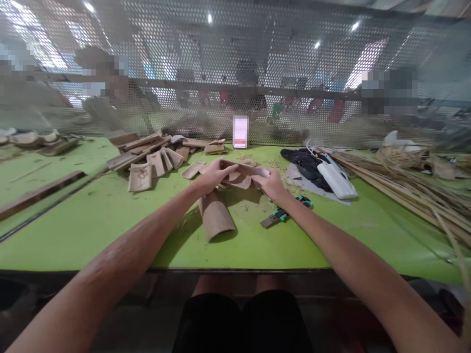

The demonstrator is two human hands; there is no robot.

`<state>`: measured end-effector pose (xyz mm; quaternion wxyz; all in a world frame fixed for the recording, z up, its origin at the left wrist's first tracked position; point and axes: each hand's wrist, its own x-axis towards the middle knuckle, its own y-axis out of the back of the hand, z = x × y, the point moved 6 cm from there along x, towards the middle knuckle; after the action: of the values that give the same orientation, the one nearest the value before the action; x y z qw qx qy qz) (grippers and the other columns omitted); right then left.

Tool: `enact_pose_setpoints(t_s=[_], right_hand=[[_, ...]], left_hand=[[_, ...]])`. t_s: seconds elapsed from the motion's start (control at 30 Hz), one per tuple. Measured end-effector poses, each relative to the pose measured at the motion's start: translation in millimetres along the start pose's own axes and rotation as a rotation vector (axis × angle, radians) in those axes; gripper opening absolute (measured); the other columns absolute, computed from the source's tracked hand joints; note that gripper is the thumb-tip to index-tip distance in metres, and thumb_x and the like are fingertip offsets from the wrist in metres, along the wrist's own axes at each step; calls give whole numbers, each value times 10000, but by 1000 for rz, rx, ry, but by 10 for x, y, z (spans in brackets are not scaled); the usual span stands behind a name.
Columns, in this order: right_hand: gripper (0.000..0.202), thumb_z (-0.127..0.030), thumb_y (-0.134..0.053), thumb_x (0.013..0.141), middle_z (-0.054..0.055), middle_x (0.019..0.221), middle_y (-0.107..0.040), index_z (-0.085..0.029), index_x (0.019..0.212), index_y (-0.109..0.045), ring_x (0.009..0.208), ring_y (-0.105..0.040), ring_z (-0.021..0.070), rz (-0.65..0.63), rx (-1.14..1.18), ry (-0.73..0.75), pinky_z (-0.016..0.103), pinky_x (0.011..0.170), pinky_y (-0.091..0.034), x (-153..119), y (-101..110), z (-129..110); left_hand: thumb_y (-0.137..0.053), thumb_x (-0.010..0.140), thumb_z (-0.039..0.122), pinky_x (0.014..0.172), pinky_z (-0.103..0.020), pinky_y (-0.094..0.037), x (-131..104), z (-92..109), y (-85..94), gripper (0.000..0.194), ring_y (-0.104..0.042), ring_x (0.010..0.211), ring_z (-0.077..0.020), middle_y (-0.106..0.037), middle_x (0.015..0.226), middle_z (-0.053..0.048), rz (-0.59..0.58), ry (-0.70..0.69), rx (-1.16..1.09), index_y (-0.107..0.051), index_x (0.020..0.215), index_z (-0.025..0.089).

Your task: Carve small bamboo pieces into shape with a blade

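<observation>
A short, curved piece of split bamboo [241, 179] is held up over the table, with my left hand [214, 176] closed on its left end. My right hand [273, 185] pinches a small, pale grey curled sheet [261, 171] against the bamboo's right end; its exact kind is unclear. Beneath my left hand a longer half-round bamboo piece [217, 216] lies hollow side down. A utility knife [285, 212] with teal and black parts rests under my right forearm, its blade pointing left.
Several bamboo pieces [140, 177] are heaped at the back left. A phone [240, 132] stands upright against the perforated screen [206, 108]. At right are a white power bank-like block [336, 180], black cloth [307, 164] and long bamboo strips [397, 193]. Shavings litter the green table [121, 235].
</observation>
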<state>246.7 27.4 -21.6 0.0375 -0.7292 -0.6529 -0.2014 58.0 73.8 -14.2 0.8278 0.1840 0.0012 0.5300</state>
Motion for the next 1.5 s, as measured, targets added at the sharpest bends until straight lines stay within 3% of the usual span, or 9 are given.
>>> enact_pose_setpoints(t_s=[0.23, 0.5, 0.8, 1.0, 1.13, 1.27, 1.37, 1.43, 1.5], right_hand=[[176, -333, -743, 666, 26, 699, -684, -185, 758, -711, 623, -574, 176, -28, 6, 16, 306, 582, -456, 3, -18, -8], [181, -319, -672, 721, 34, 754, -714, -189, 821, -748, 700, -633, 203, -6, 61, 8, 323, 651, -503, 39, -16, 63], [198, -368, -743, 763, 59, 825, -757, -199, 866, -759, 733, -679, 222, 55, 49, 70, 345, 674, -543, 16, 26, -16], [264, -398, -796, 712, 56, 786, -741, -192, 871, -749, 690, -665, 221, 16, -12, 58, 345, 635, -551, 20, 11, -4], [249, -361, -808, 651, 22, 714, -712, -192, 815, -729, 615, -624, 189, 29, 38, 11, 318, 579, -516, 39, 7, 39], [194, -316, -790, 636, 0, 627, -665, -183, 751, -708, 547, -581, 161, 45, 76, -50, 288, 530, -470, 26, -6, 52], [195, -311, -792, 639, -12, 602, -637, -181, 752, -699, 515, -550, 147, 43, 84, -77, 279, 502, -445, 22, -12, 79], [190, -308, -782, 647, -20, 607, -626, -184, 760, -692, 516, -536, 140, 60, 88, -84, 275, 500, -440, 28, 3, 106], [182, -299, -770, 648, -16, 627, -633, -183, 763, -690, 535, -546, 142, 78, 88, -86, 275, 513, -445, 35, 20, 126]], left_hand=[[-698, 904, 515, 498, -262, -553, -16, 43, -7, 382, -685, 758, -208, -728, 983, -114, 55, 1, 28, -743, 1085, 182], [-716, 885, 522, 515, -333, -594, -18, -2, 10, 419, -691, 718, -220, -736, 1009, -121, 105, 63, -8, -747, 1121, 177], [-717, 881, 542, 518, -318, -602, 44, -137, 7, 415, -659, 660, -187, -729, 913, -96, 88, 87, -86, -759, 1116, 202], [-663, 913, 553, 538, -299, -589, 2, -48, -7, 433, -650, 682, -183, -713, 896, -86, 34, 86, 1, -734, 1139, 190], [-598, 943, 556, 647, -337, -594, 7, -3, -15, 468, -652, 774, -212, -667, 888, -96, 74, 20, 181, -674, 1144, 140], [-615, 933, 496, 912, -409, -560, -3, 82, -7, 592, -616, 1111, -268, -558, 1258, -169, 222, -223, 375, -480, 1393, 147], [-536, 969, 563, 1011, -432, -508, -60, 165, -167, 593, -586, 1179, -278, -522, 1307, -147, 19, -398, 471, -462, 1428, 194], [-560, 937, 636, 1025, -447, -492, -106, 194, -247, 668, -592, 1155, -291, -536, 1305, -137, -111, -427, 528, -456, 1445, 215], [-653, 858, 678, 1023, -458, -485, -134, 211, -273, 802, -582, 1162, -317, -538, 1331, -143, -154, -428, 582, -422, 1474, 219]])
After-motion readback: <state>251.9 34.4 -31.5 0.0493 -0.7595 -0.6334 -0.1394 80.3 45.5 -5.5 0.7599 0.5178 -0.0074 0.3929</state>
